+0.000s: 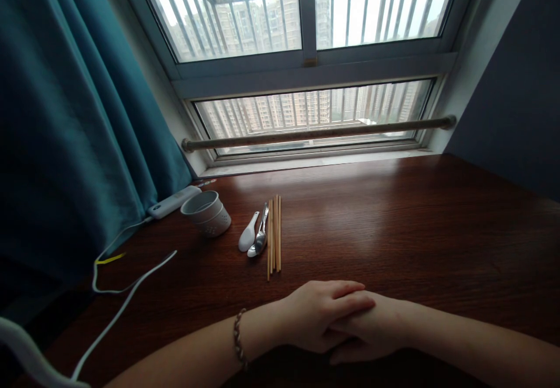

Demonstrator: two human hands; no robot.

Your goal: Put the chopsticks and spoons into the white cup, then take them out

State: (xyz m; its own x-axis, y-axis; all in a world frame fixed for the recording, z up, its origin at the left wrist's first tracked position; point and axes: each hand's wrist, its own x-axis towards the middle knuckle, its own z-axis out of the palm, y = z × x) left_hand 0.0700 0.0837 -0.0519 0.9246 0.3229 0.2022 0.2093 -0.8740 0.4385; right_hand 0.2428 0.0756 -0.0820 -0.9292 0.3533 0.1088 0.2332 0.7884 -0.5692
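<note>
At the table's near edge my left hand [315, 315] lies across my right hand [371, 327], its fingers stretched over the back of it. My right hand's fingers extend beneath, partly covered by the left. Neither hand holds any object. Beyond them, several wooden chopsticks [274, 233] lie side by side on the table. Left of these are metal spoons [260, 239], partly overlapping, and a white soup spoon [247, 236]. Further left stands a pale utensil holder [207, 216] with small holes in its wall. A braided bracelet [238, 338] circles my left wrist.
The dark brown wooden table [394, 219] reaches to the window. A white power strip [175, 201] lies by the blue curtain [87, 114]. White cable [126, 300] runs along the left side, near a yellow strip [111, 258]. A metal rail [319, 136] crosses the window.
</note>
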